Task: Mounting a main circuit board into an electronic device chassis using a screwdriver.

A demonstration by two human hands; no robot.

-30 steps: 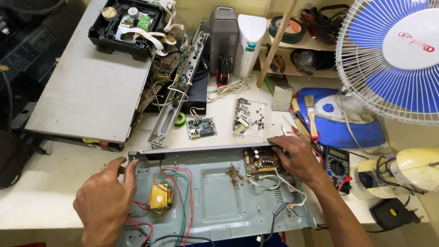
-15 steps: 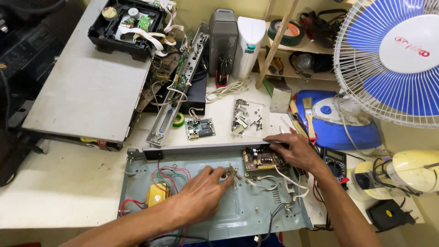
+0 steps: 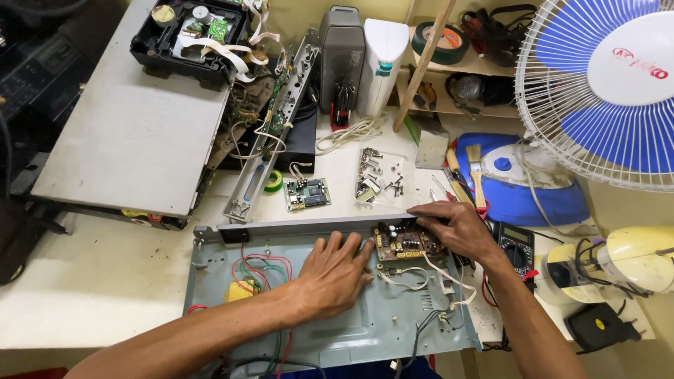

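Note:
An opened grey metal chassis (image 3: 393, 330) lies at the table's front edge, with red and green wires (image 3: 261, 267) and a yellow part (image 3: 239, 291) at its left. A small brown circuit board (image 3: 406, 242) sits at its back right. My left hand (image 3: 333, 275) lies flat on the chassis floor, fingertips touching the board's left edge. My right hand (image 3: 456, 226) rests over the board's right side, fingers curled on its back edge. White wires (image 3: 435, 270) run from the board.
A small green circuit board (image 3: 306, 194) and a clear tray of screws (image 3: 379, 175) lie behind the chassis. A fan (image 3: 604, 84) stands at the right, a multimeter (image 3: 516, 245) beside my right wrist, a grey device cover (image 3: 133, 133) at the left.
My left hand left the chassis's left rim and moved right across the wires to the brown board. My right hand stayed at the board.

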